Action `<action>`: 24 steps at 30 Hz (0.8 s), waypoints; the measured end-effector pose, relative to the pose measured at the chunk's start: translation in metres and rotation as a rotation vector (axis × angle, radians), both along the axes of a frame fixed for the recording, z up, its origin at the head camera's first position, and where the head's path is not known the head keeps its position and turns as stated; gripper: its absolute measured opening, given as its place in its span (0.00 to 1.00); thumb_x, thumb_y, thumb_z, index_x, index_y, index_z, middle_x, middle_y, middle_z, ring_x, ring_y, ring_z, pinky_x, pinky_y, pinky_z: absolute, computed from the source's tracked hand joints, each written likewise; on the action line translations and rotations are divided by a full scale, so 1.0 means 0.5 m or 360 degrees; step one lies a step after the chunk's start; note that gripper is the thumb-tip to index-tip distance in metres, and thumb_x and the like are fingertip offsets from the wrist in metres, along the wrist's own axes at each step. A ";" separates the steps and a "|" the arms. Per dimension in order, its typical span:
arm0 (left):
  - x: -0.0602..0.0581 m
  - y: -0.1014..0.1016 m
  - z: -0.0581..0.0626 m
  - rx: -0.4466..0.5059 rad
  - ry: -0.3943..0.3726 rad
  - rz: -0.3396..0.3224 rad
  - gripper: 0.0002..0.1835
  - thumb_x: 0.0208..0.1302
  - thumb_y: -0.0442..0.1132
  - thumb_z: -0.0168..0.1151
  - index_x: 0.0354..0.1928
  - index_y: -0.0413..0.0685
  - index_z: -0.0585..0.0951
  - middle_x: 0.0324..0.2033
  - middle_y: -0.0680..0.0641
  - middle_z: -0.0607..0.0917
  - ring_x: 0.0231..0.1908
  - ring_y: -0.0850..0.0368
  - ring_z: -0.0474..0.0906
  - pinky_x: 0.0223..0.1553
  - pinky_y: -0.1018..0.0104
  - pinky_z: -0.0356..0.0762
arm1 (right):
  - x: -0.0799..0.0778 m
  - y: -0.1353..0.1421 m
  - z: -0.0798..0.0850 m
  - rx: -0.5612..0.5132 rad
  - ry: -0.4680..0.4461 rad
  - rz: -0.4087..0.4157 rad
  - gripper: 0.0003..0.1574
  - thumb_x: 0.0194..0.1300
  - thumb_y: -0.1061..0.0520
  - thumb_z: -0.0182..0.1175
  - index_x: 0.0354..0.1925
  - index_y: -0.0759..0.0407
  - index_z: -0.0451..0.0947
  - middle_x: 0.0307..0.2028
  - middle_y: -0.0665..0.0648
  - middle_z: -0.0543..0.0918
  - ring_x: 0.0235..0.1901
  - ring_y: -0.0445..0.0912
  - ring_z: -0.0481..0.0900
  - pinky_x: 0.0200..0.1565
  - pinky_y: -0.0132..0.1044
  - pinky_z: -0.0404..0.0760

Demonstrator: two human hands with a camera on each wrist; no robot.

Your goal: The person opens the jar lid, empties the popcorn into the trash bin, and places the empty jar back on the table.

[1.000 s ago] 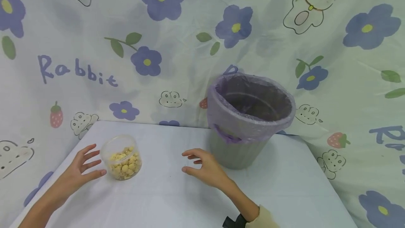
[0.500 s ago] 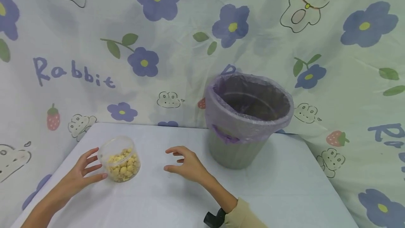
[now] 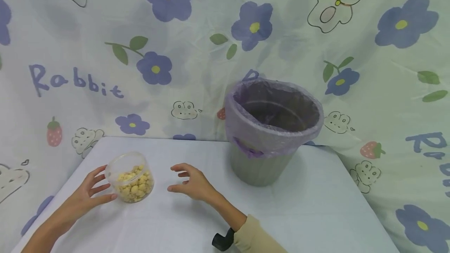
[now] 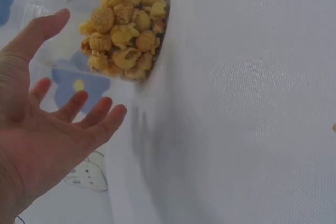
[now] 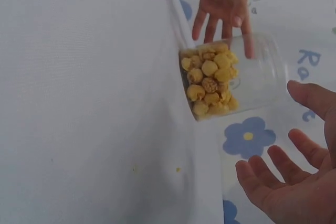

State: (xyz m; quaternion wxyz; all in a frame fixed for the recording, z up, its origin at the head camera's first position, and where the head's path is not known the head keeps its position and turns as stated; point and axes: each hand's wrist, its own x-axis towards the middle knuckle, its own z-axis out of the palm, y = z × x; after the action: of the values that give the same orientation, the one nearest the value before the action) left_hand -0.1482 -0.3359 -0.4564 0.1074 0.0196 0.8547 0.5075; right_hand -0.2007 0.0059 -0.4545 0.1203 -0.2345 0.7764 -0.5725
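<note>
The jar (image 5: 265,72) seems to be of clear plastic, thin and smooth, with a slight gloss on its wall. The popcorn (image 4: 123,32) inside has a rough, knobbly surface. The bin (image 3: 258,171) is grey and looks like matt plastic, with faint vertical ribs. Over its rim lies a bag (image 3: 260,139) of thin purple plastic film, wrinkled and a little shiny. The white covering of the table (image 4: 236,77) is matt and shows a fine woven texture. The backdrop (image 3: 197,57) looks like soft printed cloth with light creases. The beige sleeve (image 3: 256,235) is matt fabric.
</note>
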 end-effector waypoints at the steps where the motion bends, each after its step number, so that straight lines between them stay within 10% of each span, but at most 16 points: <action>1: 0.000 0.000 0.000 0.0000 -0.0003 0.0001 0.54 0.70 0.42 0.62 0.78 0.49 0.30 0.70 0.20 0.44 0.65 0.19 0.51 0.50 0.26 0.69 | -0.001 -0.004 -0.002 0.0002 -0.0002 0.0010 0.33 0.59 0.53 0.75 0.62 0.50 0.76 0.57 0.40 0.78 0.58 0.45 0.76 0.54 0.32 0.77; 24: -0.025 0.029 -0.008 -0.0009 -0.0011 -0.0048 0.53 0.68 0.42 0.64 0.77 0.40 0.34 0.72 0.25 0.45 0.65 0.17 0.47 0.52 0.19 0.58 | -0.037 -0.123 -0.023 -0.0011 -0.0056 0.0024 0.41 0.57 0.57 0.75 0.66 0.46 0.71 0.59 0.48 0.77 0.55 0.38 0.76 0.49 0.27 0.77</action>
State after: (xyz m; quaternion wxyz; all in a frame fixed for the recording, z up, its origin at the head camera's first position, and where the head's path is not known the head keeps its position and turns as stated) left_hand -0.1608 -0.3216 -0.4605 0.1182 0.0305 0.8554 0.5034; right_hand -0.2192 -0.0555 -0.4660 0.1375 -0.2306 0.7703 -0.5784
